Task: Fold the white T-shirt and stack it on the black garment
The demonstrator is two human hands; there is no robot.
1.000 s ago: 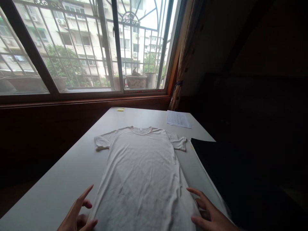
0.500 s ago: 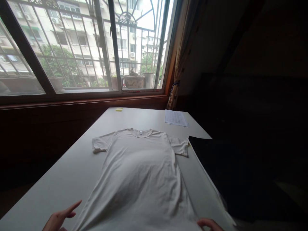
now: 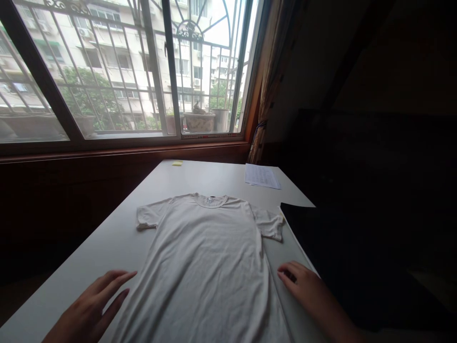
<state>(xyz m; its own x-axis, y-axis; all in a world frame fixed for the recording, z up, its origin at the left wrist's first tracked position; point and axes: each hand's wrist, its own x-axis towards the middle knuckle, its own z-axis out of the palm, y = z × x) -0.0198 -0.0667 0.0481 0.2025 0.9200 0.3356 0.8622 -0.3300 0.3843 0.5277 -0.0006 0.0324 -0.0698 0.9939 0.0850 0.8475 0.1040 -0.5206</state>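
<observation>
A white short-sleeved T-shirt [image 3: 214, 267] lies spread on the white table [image 3: 89, 252], its neckline towards the window and its lower hem out of the picture. Light wrinkles run down its body. My left hand [image 3: 98, 300] is beside the shirt's left edge, fingers stretched out and thumb apart, holding nothing. Off the shirt's right edge, my right hand [image 3: 298, 278] hovers over the table with loosely bent fingers. A gap shows between its thumb and fingers, and nothing is in it.
Printed sheets [image 3: 263, 176] lie at the table's far right, and a yellow sticky note [image 3: 177, 163] at the far left. A large black item [image 3: 339, 252] covers the right side. Beyond the table are a barred window [image 3: 124, 71] and a tied curtain [image 3: 262, 128].
Both hands have moved forward, away from me. My right hand has let go of the shirt's lower right edge. The bulge in the shirt's middle has flattened, and its right sleeve has shifted slightly.
</observation>
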